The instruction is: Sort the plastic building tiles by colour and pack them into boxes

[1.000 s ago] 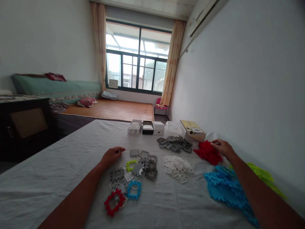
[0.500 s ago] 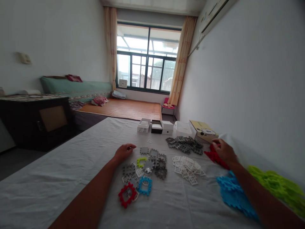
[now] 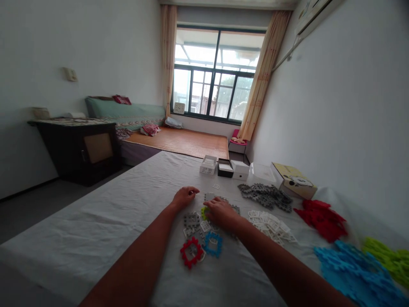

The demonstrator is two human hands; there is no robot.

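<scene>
On the white sheet lies a small group of square toothed puzzle pieces. A red frame piece (image 3: 191,251) and a blue frame piece (image 3: 213,244) are nearest me, with grey pieces (image 3: 192,220) just beyond. My left hand (image 3: 184,197) rests at the far left edge of this group, its fingers curled on the sheet. My right hand (image 3: 221,212) lies palm down over the middle of the group, covering a yellow-green piece (image 3: 203,212) in part. Its fingers are bent onto the pieces; what they grip is hidden.
To the right lie a grey pile (image 3: 266,196), a white pile (image 3: 271,224), a red pile (image 3: 322,217), a blue pile (image 3: 358,273) and a green pile (image 3: 388,260). Small boxes (image 3: 225,167) and a yellow carton (image 3: 294,180) stand at the far edge. A dark cabinet (image 3: 79,149) stands left.
My right hand has left the red pile and swung left onto the central group of pieces. My left hand has stayed put. The view has turned left.
</scene>
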